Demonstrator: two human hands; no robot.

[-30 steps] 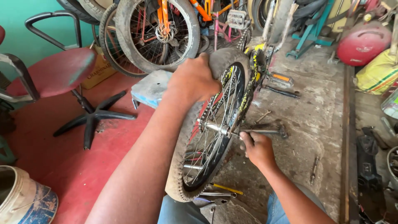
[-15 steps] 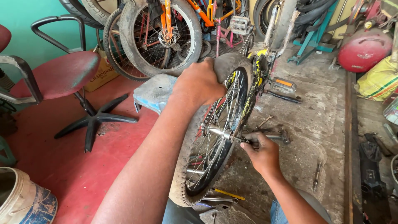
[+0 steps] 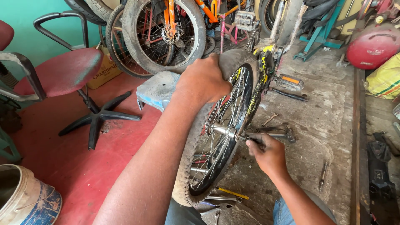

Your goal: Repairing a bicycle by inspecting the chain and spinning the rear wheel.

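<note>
A dusty bicycle wheel (image 3: 216, 137) with silver spokes stands upright in a yellow and black bicycle frame (image 3: 260, 79). My left hand (image 3: 203, 81) grips the top of its tyre. My right hand (image 3: 268, 154) is closed around the end of the wheel's axle (image 3: 231, 133) at the hub, holding a small dark part there. A hammer (image 3: 277, 133) lies on the floor just behind my right hand.
A red office chair (image 3: 62, 75) stands at left on the red floor. Several bicycles and wheels (image 3: 162, 33) lean at the back. A white bucket (image 3: 25, 200) sits bottom left. A red gas cylinder (image 3: 371, 46) lies far right. Tools (image 3: 229, 193) lie on the concrete by my knees.
My right hand has slid slightly along the axle toward the hub. The view has tilted a little. My left hand keeps its hold on the tyre.
</note>
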